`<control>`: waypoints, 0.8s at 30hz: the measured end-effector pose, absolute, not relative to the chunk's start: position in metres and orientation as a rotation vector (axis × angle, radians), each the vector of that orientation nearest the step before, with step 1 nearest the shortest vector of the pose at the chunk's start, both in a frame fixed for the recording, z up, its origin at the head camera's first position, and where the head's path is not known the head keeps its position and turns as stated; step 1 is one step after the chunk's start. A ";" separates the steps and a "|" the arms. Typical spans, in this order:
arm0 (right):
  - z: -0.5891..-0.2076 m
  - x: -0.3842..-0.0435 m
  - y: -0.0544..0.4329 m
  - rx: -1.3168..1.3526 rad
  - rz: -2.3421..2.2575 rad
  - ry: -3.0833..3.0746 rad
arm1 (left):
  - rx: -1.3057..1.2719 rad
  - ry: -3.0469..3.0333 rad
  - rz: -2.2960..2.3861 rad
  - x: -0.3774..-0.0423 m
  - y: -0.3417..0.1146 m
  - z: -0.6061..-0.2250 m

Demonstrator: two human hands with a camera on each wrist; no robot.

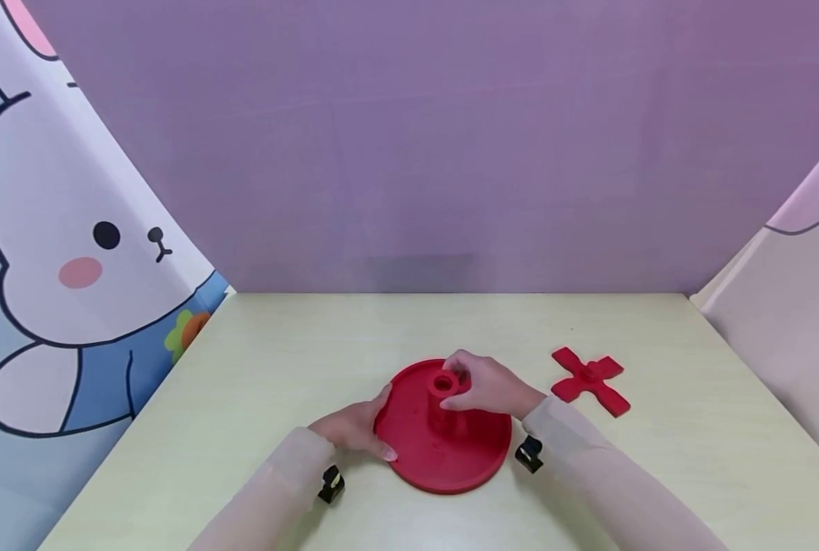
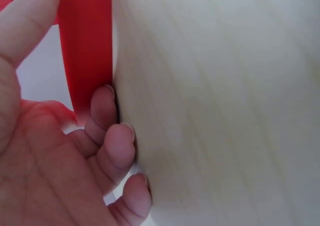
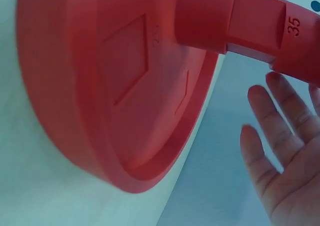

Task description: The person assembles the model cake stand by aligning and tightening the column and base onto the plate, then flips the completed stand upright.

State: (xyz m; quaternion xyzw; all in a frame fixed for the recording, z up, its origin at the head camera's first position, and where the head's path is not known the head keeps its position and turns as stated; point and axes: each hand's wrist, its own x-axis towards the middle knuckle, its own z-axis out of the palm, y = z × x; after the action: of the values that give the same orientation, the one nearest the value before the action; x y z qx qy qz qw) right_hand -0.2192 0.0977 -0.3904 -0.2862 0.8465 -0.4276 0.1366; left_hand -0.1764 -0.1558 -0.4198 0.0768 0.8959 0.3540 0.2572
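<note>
Disc [image 1: 444, 440] between hands | left hand [image 1: 350, 428] grips rim | right hand [image 1: 488, 386] pinches post [image 1: 443, 392]

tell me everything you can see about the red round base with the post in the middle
The red round base looks like moulded plastic: a flat disc with a low raised rim and faint diamond outlines in its floor. A hollow, stepped post stands upright at its centre, marked 35. It lies flat on the pale table. The left hand holds its left rim; the right hand is at the post top.
</note>
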 end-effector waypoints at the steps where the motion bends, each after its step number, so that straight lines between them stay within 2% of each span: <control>1: -0.391 -0.220 0.098 -0.833 -1.256 2.428 | 0.210 2.431 0.959 -0.177 -0.156 -0.420; 24: -0.388 -0.218 0.096 -0.930 -1.222 2.472 | 0.219 2.452 0.944 -0.176 -0.154 -0.419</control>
State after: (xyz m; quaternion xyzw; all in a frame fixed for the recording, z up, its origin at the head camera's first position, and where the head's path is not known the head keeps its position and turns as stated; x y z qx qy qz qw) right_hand -0.2184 0.0961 -0.3879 -0.3173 0.8438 -0.4171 0.1154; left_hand -0.1763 -0.1544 -0.4187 0.0805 0.9006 0.3466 0.2497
